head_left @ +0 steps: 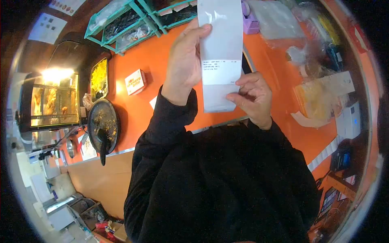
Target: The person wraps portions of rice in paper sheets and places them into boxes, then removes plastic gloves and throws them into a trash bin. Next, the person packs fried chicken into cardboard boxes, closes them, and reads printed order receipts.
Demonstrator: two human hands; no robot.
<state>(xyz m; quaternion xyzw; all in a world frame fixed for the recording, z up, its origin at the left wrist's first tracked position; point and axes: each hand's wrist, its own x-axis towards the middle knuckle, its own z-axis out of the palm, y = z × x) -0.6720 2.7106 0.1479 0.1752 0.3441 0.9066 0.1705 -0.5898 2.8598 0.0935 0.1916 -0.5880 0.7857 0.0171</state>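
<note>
A long white printed order slip (221,44) stretches from the top edge down in front of me, above the orange counter. Several lines of small black print cross its lower half, and its bottom end looks greyer. My left hand (183,64) is closed on the slip's left edge, thumb on the front and fingers partly hidden behind. At the lower right edge, my right hand (256,97) pinches the slip between thumb and fingers. Just behind the slip, a dark flat object is mostly hidden.
On the orange counter (162,44) stand teal basket racks (121,24), a small printed box (135,82), a black round pan (103,123) and a tray of yellow pieces (99,79). A lit display case (55,99) is left. Plastic bags (277,20) and a white printer-like device (348,121) lie right.
</note>
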